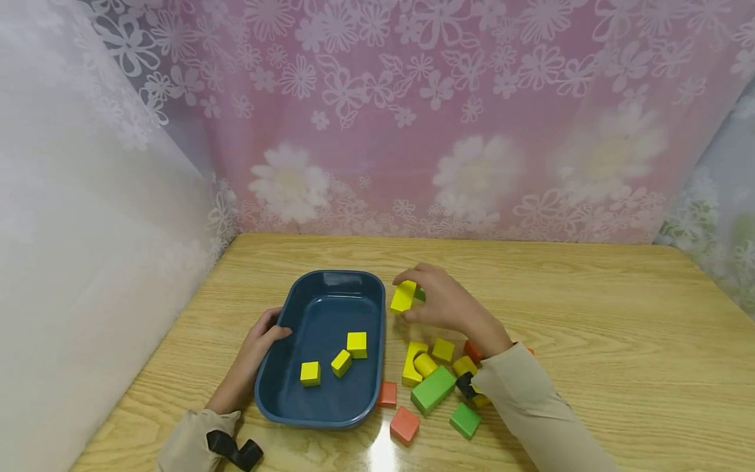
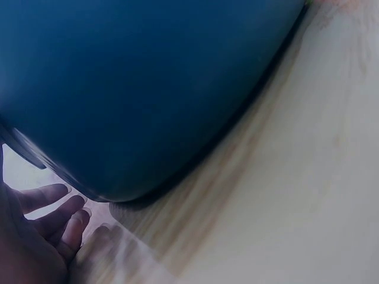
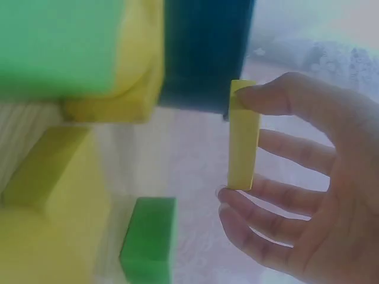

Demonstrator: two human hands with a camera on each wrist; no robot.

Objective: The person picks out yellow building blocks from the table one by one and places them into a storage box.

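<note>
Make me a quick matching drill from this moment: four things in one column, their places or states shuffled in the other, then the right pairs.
Things
1. Left hand
2. Right hand
3. Tray
4. Large green block

Places or states
A. Holding a yellow block
B. On the table, among other blocks
C. At the left rim of the blue container
D. Dark blue, with three yellow blocks inside

Pairs: 1-C, 2-A, 3-D, 4-B
</note>
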